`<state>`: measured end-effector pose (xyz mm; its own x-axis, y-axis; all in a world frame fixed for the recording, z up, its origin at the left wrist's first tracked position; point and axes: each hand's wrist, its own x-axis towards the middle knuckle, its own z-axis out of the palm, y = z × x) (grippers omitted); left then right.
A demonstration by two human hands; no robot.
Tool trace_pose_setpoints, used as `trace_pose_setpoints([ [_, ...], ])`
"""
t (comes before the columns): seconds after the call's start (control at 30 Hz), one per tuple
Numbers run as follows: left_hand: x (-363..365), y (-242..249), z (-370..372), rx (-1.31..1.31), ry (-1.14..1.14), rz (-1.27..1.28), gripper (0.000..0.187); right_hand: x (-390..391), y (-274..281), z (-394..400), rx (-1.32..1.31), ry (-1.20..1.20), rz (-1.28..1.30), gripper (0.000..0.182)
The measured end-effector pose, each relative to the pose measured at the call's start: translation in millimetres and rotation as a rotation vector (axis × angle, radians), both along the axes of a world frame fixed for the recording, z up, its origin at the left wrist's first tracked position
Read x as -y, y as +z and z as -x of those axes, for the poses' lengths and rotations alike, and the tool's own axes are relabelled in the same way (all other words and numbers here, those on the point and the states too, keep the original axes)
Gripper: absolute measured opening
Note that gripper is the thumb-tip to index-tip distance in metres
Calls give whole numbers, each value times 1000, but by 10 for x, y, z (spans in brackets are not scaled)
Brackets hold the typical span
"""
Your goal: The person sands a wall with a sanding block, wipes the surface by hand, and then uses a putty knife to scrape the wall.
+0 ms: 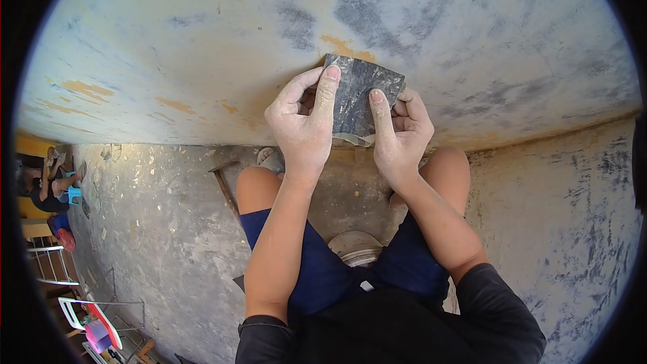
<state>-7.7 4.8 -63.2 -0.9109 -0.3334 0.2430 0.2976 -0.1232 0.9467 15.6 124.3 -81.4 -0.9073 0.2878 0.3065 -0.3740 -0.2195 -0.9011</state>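
Observation:
A dark grey sheet of sandpaper (352, 91), worn and dusted with pale powder, is stretched between my hands in front of the wall (202, 47). My left hand (303, 118) pinches its left edge, thumb on the front and fingers curled behind. On the opposite side my right hand (402, 128) grips it the same way, its thumb pressed on the lower right of the face. The bottom edge curls and shows a paler backing. White dust coats both hands. Grey smears and ochre patches mark the wall around the sheet.
Beside my left knee a hammer (225, 187) lies on the concrete floor (168, 229). A pale round bucket (355, 248) is between my thighs. Far left, another person (48, 189) sits on a blue stool (73, 192), near a red-and-white chair (94, 320) and metal frames.

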Motion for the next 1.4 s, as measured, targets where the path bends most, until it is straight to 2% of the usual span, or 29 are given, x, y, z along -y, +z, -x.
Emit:
trace_pose_setpoints([
  [0.47, -15, 66, 96, -50, -86, 15, 23, -1, 33, -33, -37, -102, -1, 16],
  [0.57, 40, 113, 10, 19, -63, 54, 22, -8, 13, -16, -52, -70, 3, 16],
  [0.83, -32, 167, 68, -54, -37, -3, 22, 17, 74, -19, -74, -120, -19, 11],
  [0.93, -41, 180, 85, -61, -45, -9, 22, 18, 43, 40, -112, -153, -3, 16],
  [1.2, -61, 191, 98, -84, -55, 26, 21, 4, 80, 49, -74, -189, -44, 15],
  [1.3, -73, 185, 107, -86, -80, -32, 21, -28, 63, 28, -63, -196, -48, 15],
  [1.4, -50, 160, 65, -85, -62, 38, 21, 8, 35, -2, -67, -196, -59, 12],
])
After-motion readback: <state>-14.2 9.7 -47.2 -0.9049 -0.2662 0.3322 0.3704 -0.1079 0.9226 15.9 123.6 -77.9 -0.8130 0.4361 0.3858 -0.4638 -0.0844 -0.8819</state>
